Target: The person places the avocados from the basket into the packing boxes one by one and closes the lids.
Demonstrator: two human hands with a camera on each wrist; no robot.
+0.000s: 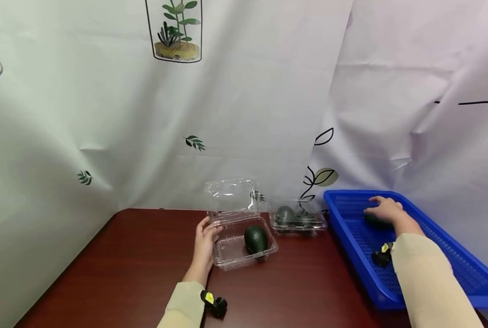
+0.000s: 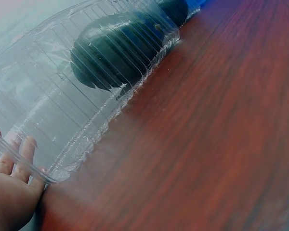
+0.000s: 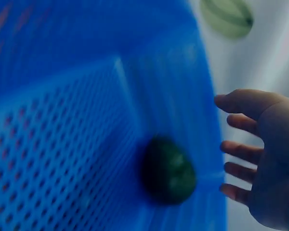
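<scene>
My left hand [image 1: 204,246] is at the left end of a clear plastic clamshell box [image 1: 231,262], its fairly straight fingers touching the end wall near the hinge. The box's lid [image 1: 232,198] stands raised at the back. A dark green avocado [image 1: 255,239] lies in the right half of the tray; the left wrist view shows it through the ribbed side. Over the far end of a blue plastic basket [image 1: 346,237] reaches my right hand [image 1: 387,210], fingers spread and relaxed. Another avocado [image 3: 167,171] lies in the basket below that hand, apart from the fingers in the right wrist view.
A closed clear box [image 1: 297,218] with avocados inside stands between the open box and the basket. All rest on a dark red-brown wooden table [image 1: 153,264]. Behind it hangs a white printed curtain [image 1: 244,114]. Small black devices [image 1: 215,305] are strapped at both wrists.
</scene>
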